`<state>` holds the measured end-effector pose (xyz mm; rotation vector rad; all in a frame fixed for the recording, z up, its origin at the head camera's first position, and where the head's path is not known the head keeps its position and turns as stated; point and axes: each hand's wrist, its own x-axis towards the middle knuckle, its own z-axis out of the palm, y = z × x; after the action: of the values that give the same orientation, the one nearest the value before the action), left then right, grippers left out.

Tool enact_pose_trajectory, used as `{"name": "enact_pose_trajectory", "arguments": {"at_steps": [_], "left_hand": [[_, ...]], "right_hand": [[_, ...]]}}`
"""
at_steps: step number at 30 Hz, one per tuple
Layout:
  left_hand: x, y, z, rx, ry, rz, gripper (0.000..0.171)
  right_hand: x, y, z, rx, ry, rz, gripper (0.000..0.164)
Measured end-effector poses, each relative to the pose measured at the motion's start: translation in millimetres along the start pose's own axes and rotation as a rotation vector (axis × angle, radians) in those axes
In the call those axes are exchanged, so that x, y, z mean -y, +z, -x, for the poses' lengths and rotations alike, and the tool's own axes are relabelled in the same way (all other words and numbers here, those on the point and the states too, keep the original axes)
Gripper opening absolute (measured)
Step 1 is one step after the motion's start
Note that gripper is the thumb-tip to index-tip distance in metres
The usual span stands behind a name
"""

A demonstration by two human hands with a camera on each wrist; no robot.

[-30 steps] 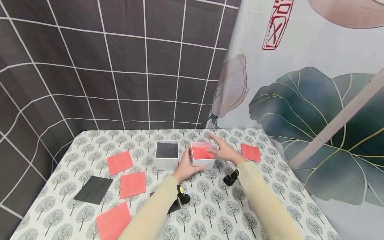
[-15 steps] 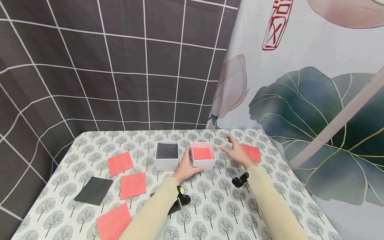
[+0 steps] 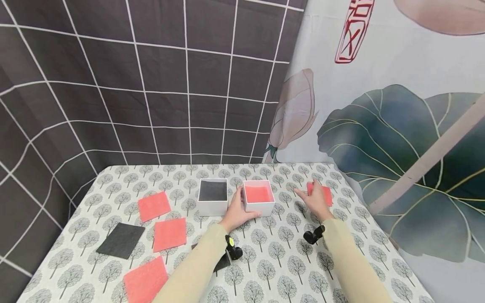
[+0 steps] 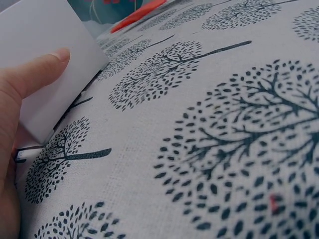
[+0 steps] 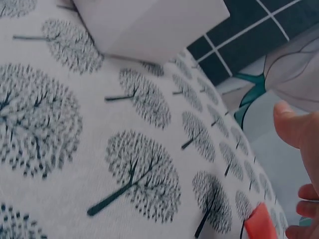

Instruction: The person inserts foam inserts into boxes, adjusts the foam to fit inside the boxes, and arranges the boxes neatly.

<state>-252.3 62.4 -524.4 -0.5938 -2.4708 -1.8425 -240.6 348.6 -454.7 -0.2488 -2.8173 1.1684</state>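
The head view was bright and evenly lit, though the light's source could not be told. Shadows on the bench (image 3: 273, 263) were faint, and the right box (image 3: 259, 209) showed a bright rim above a greyer front. Wide-angle distortion bowed the white lines of the dark curtain (image 3: 163, 69), most strongly at the left edge. The 2 wrist views were dimmer, with a cool grey cast. In the left wrist view, the red square (image 4: 137, 17) at the top was blurred. In the right wrist view, the right box's face was shaded grey, and the right hand (image 5: 310, 149) looked soft at the edge.
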Motion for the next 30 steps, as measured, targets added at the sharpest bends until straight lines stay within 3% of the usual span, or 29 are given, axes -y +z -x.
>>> {"name": "enact_pose_trajectory", "arguments": {"at_steps": [8,18,26,30], "left_hand": [[0.9,0.4,-0.2,-0.001,-0.002,-0.001,0.116],[0.8,1.9,1.1,-0.001,-0.006,-0.012,0.116],[-2.5,0.3,2.7,0.0,-0.012,-0.014,0.117],[-2.4,-0.2,1.7,0.004,-0.015,-0.004,0.119]], "right_hand": [[-20,-2,0,-0.128,0.106,0.162,0.1],[-47,1,-5,-0.098,0.185,0.269,0.112],[-47,4,-9,-0.205,0.271,0.311,0.114],[-48,3,-11,-0.187,0.324,0.341,0.121]]}}
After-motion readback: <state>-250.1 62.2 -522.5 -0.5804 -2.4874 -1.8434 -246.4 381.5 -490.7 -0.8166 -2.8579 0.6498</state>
